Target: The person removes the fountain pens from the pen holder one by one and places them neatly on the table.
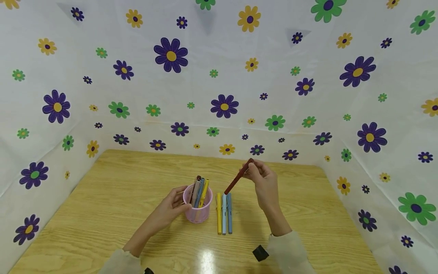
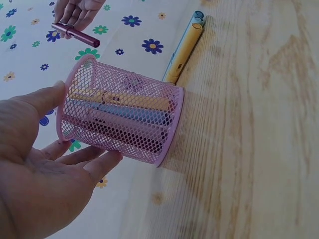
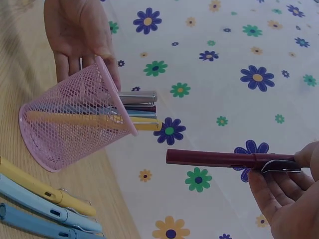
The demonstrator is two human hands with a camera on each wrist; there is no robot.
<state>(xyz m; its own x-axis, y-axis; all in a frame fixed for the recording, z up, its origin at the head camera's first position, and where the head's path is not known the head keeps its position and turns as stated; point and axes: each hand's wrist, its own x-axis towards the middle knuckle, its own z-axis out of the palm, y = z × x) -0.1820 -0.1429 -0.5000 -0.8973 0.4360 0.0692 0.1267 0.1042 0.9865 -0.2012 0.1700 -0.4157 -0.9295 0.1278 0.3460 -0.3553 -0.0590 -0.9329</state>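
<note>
1. While the right hand pinches the dark red pen by its clip end, thumb and fingertips pressed on the barrel, the pen slopes down and leftward from that grip, its free tip in the air just above the three pens lying on the tabletop.
2. The left hand rests against the rim and wall of the pink mesh cup, fingers straight and relaxed rather than wrapped round it.
3. To do this step well, I judge the free tip should be lined up over the cup's mouth, to the left of the right grip, before the pinch loosens; the pens already standing inside crowd one side, so the open gap is the better target.
4. The left hand would do well to stay against the cup, since light mesh may tip when a pen strikes the rim.
5. The head view alone shows the row of yellow pen, light blue pen and darker blue pen side by side, below and left of the right grip.
6. The right wrist view shows the silver clip under the thumb, and the left wrist view shows the palm spread open, neither clear from above.
</note>
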